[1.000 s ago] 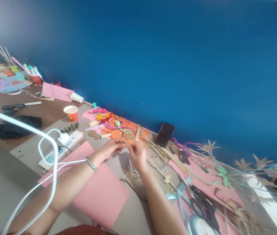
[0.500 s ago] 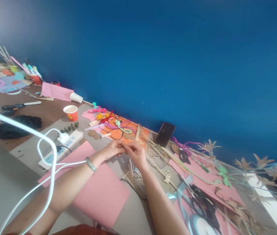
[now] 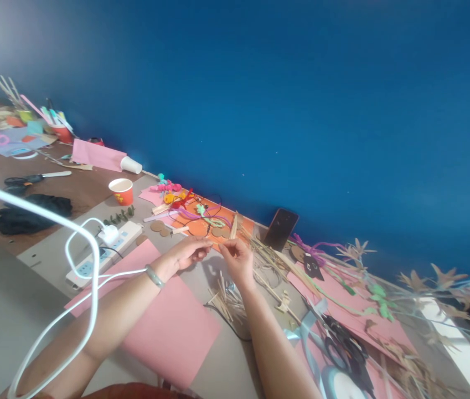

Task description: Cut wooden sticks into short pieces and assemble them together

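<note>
My left hand point(image 3: 188, 252) and my right hand point(image 3: 238, 260) hover close together above the grey table, fingertips pinched and facing each other. Whatever they pinch is too thin to name; it may be a straw strip. A pale bracelet point(image 3: 154, 276) circles my left wrist. Below my right hand lies a pile of straw strips point(image 3: 228, 299). A pink paper sheet point(image 3: 168, 318) lies under my left forearm.
A white cable point(image 3: 72, 288) loops from a power strip point(image 3: 102, 252) toward me. An orange paper cup point(image 3: 122, 192), an orange sheet with pipe cleaners point(image 3: 201, 219), a dark phone point(image 3: 280, 228) leaning on the blue wall, black scissors point(image 3: 25, 180) and dried straw stems point(image 3: 425, 310) crowd the table.
My hands met fingertip to fingertip half a second ago and have now drawn slightly apart again, both still pinched.
</note>
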A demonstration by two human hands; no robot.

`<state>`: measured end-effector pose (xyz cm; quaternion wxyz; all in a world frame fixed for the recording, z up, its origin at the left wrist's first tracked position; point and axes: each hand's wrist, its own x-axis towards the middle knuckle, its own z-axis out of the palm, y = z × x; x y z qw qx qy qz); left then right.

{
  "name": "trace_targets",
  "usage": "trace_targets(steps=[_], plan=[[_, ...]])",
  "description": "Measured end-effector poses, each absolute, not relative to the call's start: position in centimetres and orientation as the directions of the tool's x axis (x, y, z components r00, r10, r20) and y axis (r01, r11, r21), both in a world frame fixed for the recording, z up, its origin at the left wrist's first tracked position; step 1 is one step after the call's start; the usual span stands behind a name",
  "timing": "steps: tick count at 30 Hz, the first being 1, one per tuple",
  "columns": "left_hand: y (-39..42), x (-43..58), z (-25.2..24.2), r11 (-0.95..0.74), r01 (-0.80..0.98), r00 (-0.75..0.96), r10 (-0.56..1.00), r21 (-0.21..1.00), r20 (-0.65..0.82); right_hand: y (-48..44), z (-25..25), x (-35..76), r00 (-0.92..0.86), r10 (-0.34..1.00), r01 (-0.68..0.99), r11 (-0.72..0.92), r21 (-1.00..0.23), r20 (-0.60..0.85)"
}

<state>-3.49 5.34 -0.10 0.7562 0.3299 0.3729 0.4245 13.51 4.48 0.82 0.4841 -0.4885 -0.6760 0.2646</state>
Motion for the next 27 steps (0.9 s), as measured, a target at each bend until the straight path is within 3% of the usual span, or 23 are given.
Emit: trace_targets(steps=[4, 8, 14, 20, 27], plan=[[5.51, -3.38, -0.21, 0.428, -0.436, 0.336, 0.893, 0.792, -0.298, 4.37, 0.98, 13.72, -0.253, 0.801, 0.532, 0.584, -0.613, 0.543], [5.37, -3.20, -0.31, 0.357, -0.356, 0.267, 0.924, 0.864, -0.272, 4.20, 1.12, 13.72, -0.418, 0.731, 0.539, 0.677, -0.501, 0.538], [5.18, -3.14, -0.75, 0.197, -0.167, 0.269, 0.952, 0.966, -0.148, 4.22, 1.06, 13.47, -0.351, 0.808, 0.428, 0.588, -0.686, 0.474], [5.03, -3.50, -0.77, 0.172, -0.093, 0.382, 0.916, 0.981, -0.124, 4.81, 0.50, 13.67, -0.186, 0.947, 0.239, 0.300, -0.923, 0.260], [4.87, -3.50, -0.66, 0.149, -0.106, 0.396, 0.913, 0.983, -0.096, 4.63, 1.09, 13.71, -0.186, 0.978, 0.136, 0.126, -0.983, 0.099]])
